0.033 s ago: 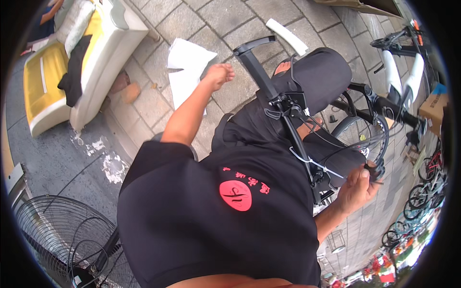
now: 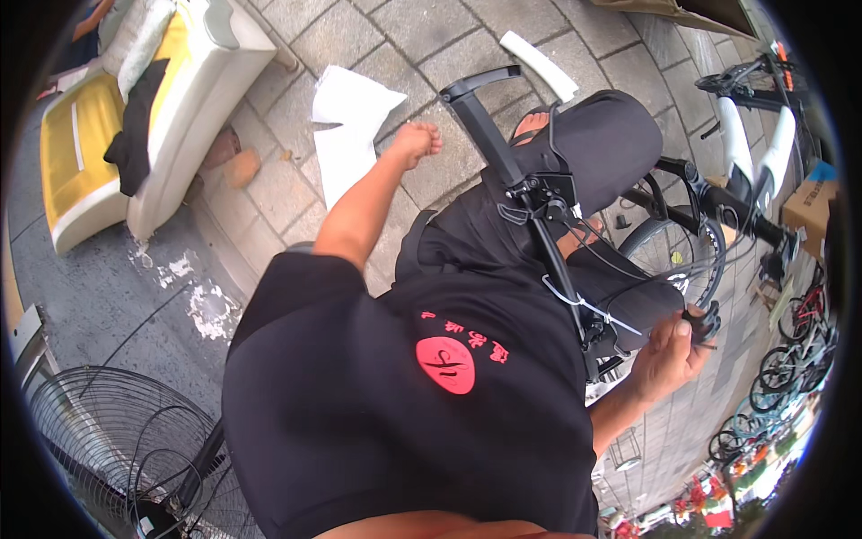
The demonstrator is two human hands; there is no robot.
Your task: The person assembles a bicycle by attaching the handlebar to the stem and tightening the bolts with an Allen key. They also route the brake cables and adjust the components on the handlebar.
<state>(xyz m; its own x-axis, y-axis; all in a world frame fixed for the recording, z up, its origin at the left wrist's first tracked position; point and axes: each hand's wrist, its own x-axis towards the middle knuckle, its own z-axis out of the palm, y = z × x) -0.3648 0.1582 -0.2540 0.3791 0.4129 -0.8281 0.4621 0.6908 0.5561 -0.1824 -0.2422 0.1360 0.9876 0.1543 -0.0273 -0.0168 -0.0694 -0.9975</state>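
1. Largest first: a yellow-and-cream sofa (image 2: 85,171) stands off to the left, well clear of the action.
2. In the middle, a black bicycle assembly (image 2: 537,234) lies slantwise between the thighs; steady knees should help stop it rolling.
3. Just to its right comes a spoked bicycle wheel (image 2: 676,259), beside the right leg.
4. White sheets (image 2: 355,117) lie on the paving to the left.
5. Now the hands! The left hand (image 2: 416,145) hovers near those sheets, fingers curled in, nothing visible in them; brought to the frame, it could brace it nicely.
6. The right hand (image 2: 666,355) is out beyond the right knee, thumb and fingers pinching a black lever-like part (image 2: 705,321); its exact kind I can't tell. A firm but light pinch seems best, without tugging the cables.
7. Smallest: a thin white strip, perhaps a cable tie (image 2: 611,318), crosses the frame near that hand. Worth watching, as it could snag.
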